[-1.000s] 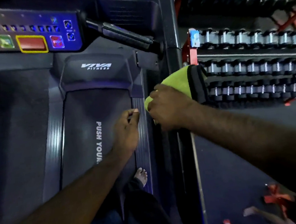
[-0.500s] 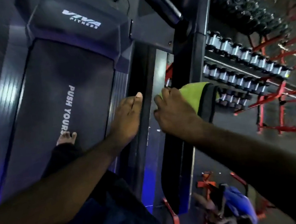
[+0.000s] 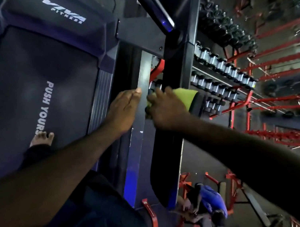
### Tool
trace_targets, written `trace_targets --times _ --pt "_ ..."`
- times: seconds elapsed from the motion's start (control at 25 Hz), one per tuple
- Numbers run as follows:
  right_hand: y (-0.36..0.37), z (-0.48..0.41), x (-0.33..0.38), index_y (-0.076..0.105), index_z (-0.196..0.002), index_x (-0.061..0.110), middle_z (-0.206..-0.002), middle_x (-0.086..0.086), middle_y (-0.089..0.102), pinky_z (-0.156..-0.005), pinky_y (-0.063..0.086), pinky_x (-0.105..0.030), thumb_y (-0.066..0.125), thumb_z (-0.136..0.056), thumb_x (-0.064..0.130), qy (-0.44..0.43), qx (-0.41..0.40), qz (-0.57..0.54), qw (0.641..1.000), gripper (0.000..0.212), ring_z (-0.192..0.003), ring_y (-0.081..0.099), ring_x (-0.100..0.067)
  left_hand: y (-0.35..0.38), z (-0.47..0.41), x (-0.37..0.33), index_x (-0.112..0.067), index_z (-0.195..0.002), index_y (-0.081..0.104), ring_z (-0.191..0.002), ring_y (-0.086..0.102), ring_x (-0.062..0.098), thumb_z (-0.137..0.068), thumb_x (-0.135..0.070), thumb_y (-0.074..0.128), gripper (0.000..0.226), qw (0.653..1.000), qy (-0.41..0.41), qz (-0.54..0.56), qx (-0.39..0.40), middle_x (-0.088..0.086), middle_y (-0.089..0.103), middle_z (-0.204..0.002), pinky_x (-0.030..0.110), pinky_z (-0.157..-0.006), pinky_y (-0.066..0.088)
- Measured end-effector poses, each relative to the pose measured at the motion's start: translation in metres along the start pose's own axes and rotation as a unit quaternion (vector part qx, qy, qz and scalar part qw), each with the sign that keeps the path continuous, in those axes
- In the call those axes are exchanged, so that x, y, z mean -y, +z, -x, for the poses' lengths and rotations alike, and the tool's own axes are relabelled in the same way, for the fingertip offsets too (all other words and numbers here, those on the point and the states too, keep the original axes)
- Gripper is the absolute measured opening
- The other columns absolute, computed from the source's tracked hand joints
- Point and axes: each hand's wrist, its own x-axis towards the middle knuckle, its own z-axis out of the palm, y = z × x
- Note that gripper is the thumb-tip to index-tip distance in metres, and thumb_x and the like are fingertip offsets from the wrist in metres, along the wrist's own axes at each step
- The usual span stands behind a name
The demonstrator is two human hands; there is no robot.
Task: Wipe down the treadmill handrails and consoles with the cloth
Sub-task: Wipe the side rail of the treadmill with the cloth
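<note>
Yellow-green pile with a black border: the cloth (image 3: pixel 186 95) is bunched in the right hand (image 3: pixel 166 111) at the centre of the frame. The fingers are curled round its near end and the loose half spills to the right. The hand holds it beside the treadmill's dark upright (image 3: pixel 181 65), but the hand hides whether fabric meets metal.

The cloth looks soft, light and limp. It should wrap readily round a bar but would slide out of slack fingers. It is probably best gathered in the palm, with a flat pad left facing the surface.

Just left of it, the left hand (image 3: pixel 125 109) lies flat and holds nothing. Its fingers are straight and together, with the tips against a grey side rail (image 3: pixel 141 76) that runs down the middle of the frame.

At upper centre a black handrail (image 3: pixel 156 11) climbs out of the frame. No console is in view, so most of the wiping appears to be ahead.

The belt (image 3: pixel 26 82), lettered "PUSH YOURS", fills the left of the frame, with a bare foot (image 3: pixel 41 137) on it. The VIVA FITNESS cover (image 3: pixel 64 11) sits at upper left. Beyond the upright, a dumbbell rack (image 3: pixel 221 69) crosses the right of the frame. A person in blue (image 3: pixel 212 202) crouches on the floor at lower centre.
</note>
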Motion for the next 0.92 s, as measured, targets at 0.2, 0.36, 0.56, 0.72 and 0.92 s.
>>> trace_targets --times 0.2,0.36,0.56,0.72,0.92 --pt "-0.009 -0.043 -0.078 0.077 -0.117 0.023 -0.133 -0.015 0.059 -0.094 0.038 -0.048 0.046 -0.098 0.037 0.209 -0.011 0.0 0.978 0.039 -0.121 0.051 -0.041 -0.008 -0.006 0.016 -0.019 -0.135 0.066 -0.115 0.057 0.009 -0.109 -0.05 0.043 0.046 0.997 0.045 -0.06 0.015 -0.004 0.061 -0.126 0.019 -0.097 0.037" --pt "0.006 0.014 0.041 0.076 -0.095 0.011 -0.114 -0.019 0.063 -0.078 0.033 -0.047 0.038 -0.101 0.026 0.083 -0.005 -0.079 0.993 0.042 -0.104 0.056 -0.039 -0.017 -0.004 0.016 -0.02 -0.138 0.064 -0.116 0.058 0.008 -0.106 -0.055 0.045 0.051 0.995 0.053 -0.081 0.034 -0.002 0.063 -0.133 0.022 -0.101 0.044" --pt "-0.013 -0.01 -0.018 0.077 -0.106 0.018 -0.121 -0.013 0.06 -0.088 0.037 -0.046 0.033 -0.095 0.033 0.18 0.012 -0.058 0.982 0.048 -0.114 0.052 -0.037 -0.014 -0.002 0.01 -0.022 -0.137 0.065 -0.114 0.057 0.002 -0.109 -0.05 0.045 0.044 0.989 0.063 -0.11 0.072 -0.007 0.063 -0.13 0.002 -0.091 0.035" --pt "-0.003 0.015 0.076 0.076 -0.112 0.017 -0.118 -0.017 0.064 -0.09 0.027 -0.048 0.039 -0.102 0.031 0.088 0.025 -0.092 0.992 0.041 -0.114 0.053 -0.038 -0.014 0.01 0.026 -0.025 -0.135 0.065 -0.114 0.059 0.004 -0.11 -0.055 0.04 0.047 0.981 0.05 -0.127 0.137 -0.008 0.064 -0.128 0.012 -0.094 0.04" --pt "-0.003 0.056 0.12 0.078 -0.085 0.023 -0.093 -0.006 0.069 -0.073 0.032 -0.041 0.059 -0.09 0.028 0.022 0.071 -0.161 0.984 0.02 -0.094 0.061 -0.032 -0.002 0.039 0.03 -0.018 -0.127 0.067 -0.106 0.057 0.004 -0.113 -0.044 0.041 0.04 0.97 0.05 -0.157 0.179 -0.005 0.064 -0.118 0.012 -0.089 0.039"
